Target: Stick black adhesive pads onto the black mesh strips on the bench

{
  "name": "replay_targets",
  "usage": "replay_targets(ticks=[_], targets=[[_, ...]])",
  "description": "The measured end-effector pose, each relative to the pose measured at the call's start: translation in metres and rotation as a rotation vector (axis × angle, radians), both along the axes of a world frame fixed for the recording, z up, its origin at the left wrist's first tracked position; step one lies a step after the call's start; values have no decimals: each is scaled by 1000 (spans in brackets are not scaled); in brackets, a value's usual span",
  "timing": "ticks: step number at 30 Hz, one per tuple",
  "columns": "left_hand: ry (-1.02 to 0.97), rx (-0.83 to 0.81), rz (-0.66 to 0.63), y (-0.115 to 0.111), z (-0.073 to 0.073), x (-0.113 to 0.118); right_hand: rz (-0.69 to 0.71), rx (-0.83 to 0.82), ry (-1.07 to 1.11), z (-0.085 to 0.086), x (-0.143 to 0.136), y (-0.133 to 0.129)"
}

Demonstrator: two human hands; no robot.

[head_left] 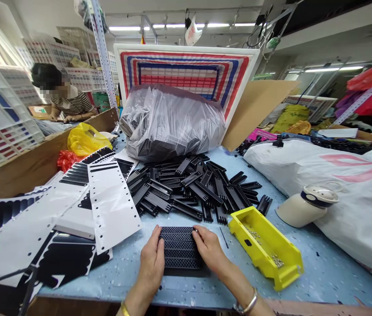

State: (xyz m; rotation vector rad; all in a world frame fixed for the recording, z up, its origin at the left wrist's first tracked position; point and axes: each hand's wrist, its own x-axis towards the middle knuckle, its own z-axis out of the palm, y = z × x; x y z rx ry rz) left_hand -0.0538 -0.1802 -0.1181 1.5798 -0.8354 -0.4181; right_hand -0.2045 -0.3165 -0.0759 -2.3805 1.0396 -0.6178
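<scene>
While black mesh strips [178, 251] are clamped at both ends by the fingers of the left hand [151, 253] and right hand [210, 248], their alignment seems largely done; beyond the fingers, a strip heap [202, 188] is left loose, and metal fittings [277, 260] remain in the yellow bin [259, 255] rightward.

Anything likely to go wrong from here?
Possibly:
1. The yellow bin of small metal pieces sits near the right hand; a knock could spill them.
2. The perforated black strips between that hand and the left hand might slip out of line.
3. The loose black pile just beyond could slide into them.
</scene>
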Motion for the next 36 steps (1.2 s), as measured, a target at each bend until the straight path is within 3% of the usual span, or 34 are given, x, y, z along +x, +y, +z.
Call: replay_targets(ticks=[7, 13, 19, 25, 36], targets=[[57, 30, -8, 17, 0, -2, 0, 69, -36, 6, -14, 13], [43, 19, 17, 8, 9, 1, -49, 148, -55, 6, -20, 10], [38, 15, 2, -1, 6, -6, -37, 124, -89, 3, -15, 18], [100, 7, -12, 5, 9, -4, -63, 202, -89, -4, -23, 11], [161, -45, 3, 3, 15, -11, -85, 151, -78, -7, -21, 10]])
